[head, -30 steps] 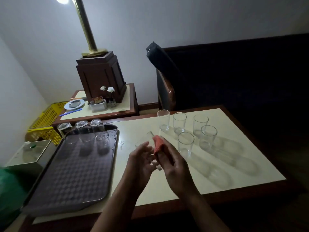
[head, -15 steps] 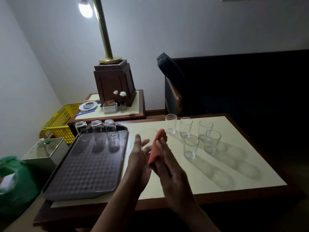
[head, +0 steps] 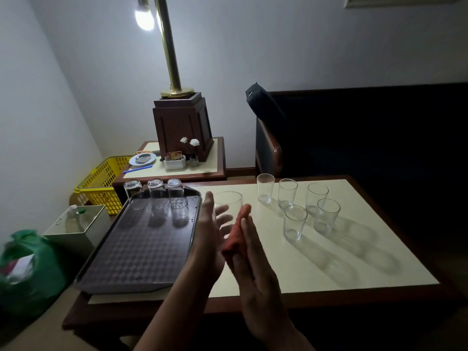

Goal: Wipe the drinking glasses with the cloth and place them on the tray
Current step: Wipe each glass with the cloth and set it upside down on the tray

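A clear drinking glass (head: 229,202) is held up over the table, between my two hands, just right of the tray. My left hand (head: 206,239) holds it from the left, thumb up beside the rim and fingers showing through the glass. My right hand (head: 255,269) holds a red cloth (head: 234,236) and presses it against the glass's right side with long fingers. The dark patterned tray (head: 141,249) lies at the table's left and carries several upside-down glasses (head: 174,191) at its far end. Several upright glasses (head: 295,222) stand on the cream tabletop (head: 329,262) to the right.
Behind the tray a side table holds a wooden lamp base (head: 183,125), a small dish and flowers. A yellow basket (head: 101,181), a white box (head: 76,224) and a green bag (head: 25,267) sit on the floor at left. A dark chair (head: 268,148) stands behind the table.
Both hands have risen with the glass and their fingers have stretched out. The red cloth has slid up along the side of the glass. The view has tilted upward.
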Motion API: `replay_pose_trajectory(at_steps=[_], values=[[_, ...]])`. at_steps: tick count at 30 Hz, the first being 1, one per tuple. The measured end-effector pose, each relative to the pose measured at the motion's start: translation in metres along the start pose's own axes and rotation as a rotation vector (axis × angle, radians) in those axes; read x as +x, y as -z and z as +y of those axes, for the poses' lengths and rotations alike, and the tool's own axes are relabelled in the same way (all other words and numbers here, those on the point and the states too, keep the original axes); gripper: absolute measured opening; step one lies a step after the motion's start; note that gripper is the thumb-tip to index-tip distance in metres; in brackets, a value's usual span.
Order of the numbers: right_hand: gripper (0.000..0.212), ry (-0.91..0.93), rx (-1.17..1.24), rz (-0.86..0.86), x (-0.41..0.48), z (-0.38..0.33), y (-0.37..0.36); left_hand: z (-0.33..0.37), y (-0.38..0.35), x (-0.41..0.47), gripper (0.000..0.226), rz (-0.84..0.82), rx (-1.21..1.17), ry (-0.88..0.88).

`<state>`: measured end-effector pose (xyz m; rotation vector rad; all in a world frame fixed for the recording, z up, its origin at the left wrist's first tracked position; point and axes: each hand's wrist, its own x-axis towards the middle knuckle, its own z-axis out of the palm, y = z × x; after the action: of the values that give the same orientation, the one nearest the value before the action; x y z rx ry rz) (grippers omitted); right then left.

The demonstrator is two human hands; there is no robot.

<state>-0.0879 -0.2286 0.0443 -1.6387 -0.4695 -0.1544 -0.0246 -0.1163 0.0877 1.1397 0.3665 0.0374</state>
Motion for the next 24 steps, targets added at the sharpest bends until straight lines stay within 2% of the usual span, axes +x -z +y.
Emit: replay_pose_trajectory(at_steps=[1,4,5,8,10,16,20,24], values=[[0.065,0.003,0.000,0.003,-0.001,0.000,-0.003,0.001,0.001,0.001,0.057,0.007,-0.007,-0.017],[0.057,-0.031,0.004,0.022,0.019,-0.005,0.004,-0.004,0.006,-0.003,0.086,-0.024,-0.010,0.031],[0.052,-0.058,0.022,0.035,0.029,-0.008,0.009,-0.007,0.008,-0.005,0.089,-0.052,-0.019,0.040],[0.049,-0.124,0.057,0.071,0.046,-0.009,0.020,-0.011,0.004,-0.008,0.071,-0.053,0.025,0.010],[0.053,-0.128,0.050,0.058,0.041,-0.011,0.016,-0.008,-0.001,-0.007,0.067,-0.048,0.096,-0.014],[0.064,-0.083,0.041,0.041,0.007,-0.007,-0.008,0.005,0.003,0.003,0.083,0.038,-0.044,-0.135],[0.056,-0.075,0.043,0.084,0.032,-0.018,0.009,-0.006,0.002,-0.013,0.066,-0.044,0.145,-0.047],[0.054,-0.080,0.070,0.087,0.041,-0.014,0.010,-0.008,-0.005,-0.018,0.076,-0.075,0.139,0.002]])
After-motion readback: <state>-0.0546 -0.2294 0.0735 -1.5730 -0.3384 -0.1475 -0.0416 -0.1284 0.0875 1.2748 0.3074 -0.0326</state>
